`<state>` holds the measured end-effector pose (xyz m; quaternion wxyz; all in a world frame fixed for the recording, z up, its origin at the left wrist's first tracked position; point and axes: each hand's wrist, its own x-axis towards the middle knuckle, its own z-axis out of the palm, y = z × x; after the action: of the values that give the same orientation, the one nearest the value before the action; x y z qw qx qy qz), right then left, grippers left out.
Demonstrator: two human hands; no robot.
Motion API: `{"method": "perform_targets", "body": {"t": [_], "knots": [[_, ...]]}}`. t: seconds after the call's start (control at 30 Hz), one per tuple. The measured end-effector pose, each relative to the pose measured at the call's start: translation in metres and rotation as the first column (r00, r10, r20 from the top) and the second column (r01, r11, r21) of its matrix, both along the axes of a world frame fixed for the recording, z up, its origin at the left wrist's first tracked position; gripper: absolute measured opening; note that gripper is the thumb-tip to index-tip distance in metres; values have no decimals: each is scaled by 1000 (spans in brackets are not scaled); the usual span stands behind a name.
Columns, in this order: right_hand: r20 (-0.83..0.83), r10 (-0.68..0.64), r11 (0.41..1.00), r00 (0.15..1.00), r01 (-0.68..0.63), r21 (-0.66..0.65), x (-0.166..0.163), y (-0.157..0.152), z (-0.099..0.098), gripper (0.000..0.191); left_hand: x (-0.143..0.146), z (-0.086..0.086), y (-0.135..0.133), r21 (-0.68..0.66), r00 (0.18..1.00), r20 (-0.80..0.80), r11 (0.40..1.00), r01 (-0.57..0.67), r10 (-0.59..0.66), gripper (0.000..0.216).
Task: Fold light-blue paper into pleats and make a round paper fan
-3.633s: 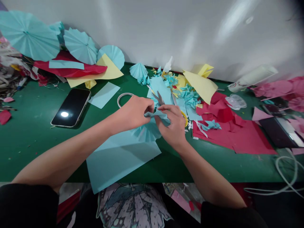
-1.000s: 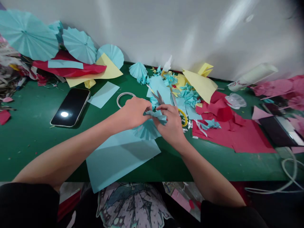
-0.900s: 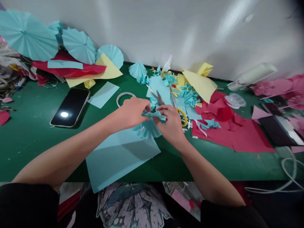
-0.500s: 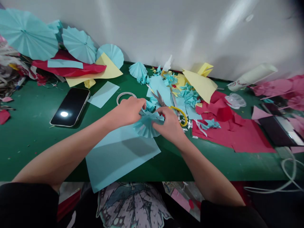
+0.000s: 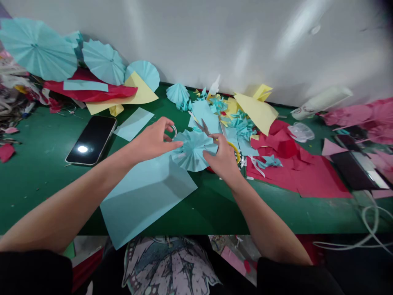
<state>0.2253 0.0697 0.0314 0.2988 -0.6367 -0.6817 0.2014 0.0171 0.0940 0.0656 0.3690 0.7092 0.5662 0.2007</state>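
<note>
Both hands hold a light-blue pleated paper fan [image 5: 193, 150] spread into a near circle above the green table [image 5: 39, 172]. My left hand [image 5: 152, 141] pinches its left edge with thumb and fingertips. My right hand [image 5: 223, 157] grips its right edge, fingers curled. A flat light-blue sheet [image 5: 144, 196] lies just under and in front of the fan. Scissors [image 5: 206, 128] with yellow handles lie right behind my right hand. A tape ring [image 5: 172, 132] is partly hidden behind my left fingers.
A phone [image 5: 91, 139] lies at left. Finished blue fans [image 5: 38, 50] lean on the wall at back left. Yellow sheets [image 5: 255, 110], blue scraps and red paper [image 5: 294, 168] crowd the right. A dark device [image 5: 356, 172] and white cable [image 5: 365, 233] sit far right.
The folded blue fan has been pulled open into a round shape. My hands moved apart, the left one slid left, and the flat blue sheet shifted slightly left.
</note>
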Motion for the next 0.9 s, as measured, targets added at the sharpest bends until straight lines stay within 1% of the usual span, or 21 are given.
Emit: {"method": "perform_targets", "body": {"t": [0.07,0.13,0.17,0.23,0.3,0.33,0.37,0.43,0.53,0.7,0.8,0.9], "knots": [[-28,-14,1000,1000,14,18,1,0,1,32,-5,-8,-7,-102,992,82,991,-89,98,66],[-45,-41,997,998,43,59,1,-1,1,31,-8,-20,-14,-167,953,208,968,-189,222,66],[-50,-55,995,997,60,84,1,-1,1,32,-8,-26,-16,-214,926,271,955,-207,262,63],[-52,-82,990,995,87,115,0,-1,1,33,-6,-35,-21,-356,870,386,920,-166,307,55],[-50,-91,987,995,97,128,-1,-2,2,34,-2,-40,-26,-438,800,492,892,-114,344,47],[-46,-90,987,995,96,132,-1,-2,2,33,1,-41,-27,-459,757,538,882,-105,370,45],[-41,-86,986,995,91,139,-2,-3,2,33,3,-41,-29,-469,722,572,877,-102,390,39],[-21,-75,983,997,77,168,-4,-4,2,32,6,-39,-31,-492,681,620,869,-49,389,26],[25,-67,972,997,60,226,-6,-6,2,31,8,-38,-34,-504,651,661,864,15,374,19],[82,-57,943,995,27,332,-8,-7,-1,29,6,-39,-35,-510,645,647,860,-31,407,23],[100,-30,936,995,-7,353,-8,-7,-2,28,6,-41,-34,-502,638,655,864,-33,405,21],[99,7,933,995,-42,359,-8,-7,-3,28,7,-45,-34,-501,664,631,864,-45,401,15]]}}
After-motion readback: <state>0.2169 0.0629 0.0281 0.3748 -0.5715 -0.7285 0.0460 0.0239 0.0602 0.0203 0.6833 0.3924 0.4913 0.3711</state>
